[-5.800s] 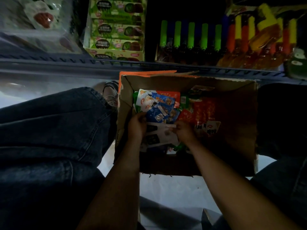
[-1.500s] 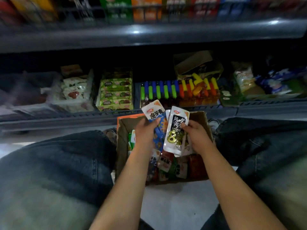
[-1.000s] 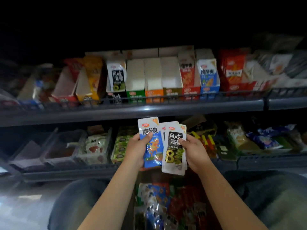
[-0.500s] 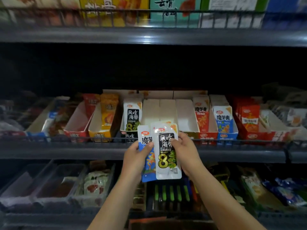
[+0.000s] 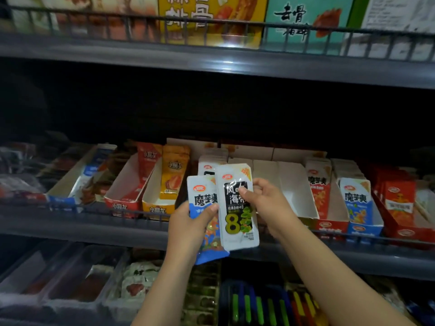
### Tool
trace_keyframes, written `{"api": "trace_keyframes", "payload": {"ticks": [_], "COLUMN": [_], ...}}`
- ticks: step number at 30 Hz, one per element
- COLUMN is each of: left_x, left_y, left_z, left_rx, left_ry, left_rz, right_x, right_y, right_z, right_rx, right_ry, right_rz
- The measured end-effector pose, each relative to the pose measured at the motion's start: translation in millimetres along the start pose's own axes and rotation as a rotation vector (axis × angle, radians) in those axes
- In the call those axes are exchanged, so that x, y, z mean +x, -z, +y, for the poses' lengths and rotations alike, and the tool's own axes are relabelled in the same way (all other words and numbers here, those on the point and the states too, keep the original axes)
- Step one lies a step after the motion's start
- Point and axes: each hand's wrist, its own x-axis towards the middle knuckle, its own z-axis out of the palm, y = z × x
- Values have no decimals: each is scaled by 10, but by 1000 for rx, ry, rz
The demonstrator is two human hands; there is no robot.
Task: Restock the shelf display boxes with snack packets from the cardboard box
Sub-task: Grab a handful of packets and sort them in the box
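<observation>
Behind, matching display box [image 5: 207, 165] lies at twelve o'clock; right hand [image 5: 263, 203] pinches upright kelp packet [image 5: 237, 208], left hand [image 5: 188, 227] grips blue packets [image 5: 202, 196].

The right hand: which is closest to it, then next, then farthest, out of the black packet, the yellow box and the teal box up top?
From the right hand:
1. Black packet, pinched in it.
2. Yellow box, left on the middle shelf.
3. Teal box, top shelf.

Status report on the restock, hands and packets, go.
Left hand grips blue packet. Right hand pinches black-and-white packet. Both held before the display boxes. Nothing blocking.
</observation>
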Motion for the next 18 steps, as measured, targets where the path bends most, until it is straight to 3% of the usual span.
{"api": "trace_keyframes", "payload": {"ticks": [10,18], "left_x": [324,390], "left_y": [301,357], "left_z": [-87,-125], "left_rx": [-27,-56], "left_ry": [-15,-1], "left_rz": [138,134], "right_x": [721,975], "right_y": [-351,-598], "right_z": [-300,-210], "right_rx": [116,17], "right_ry": [138,106], "right_rz": [154,129]}}
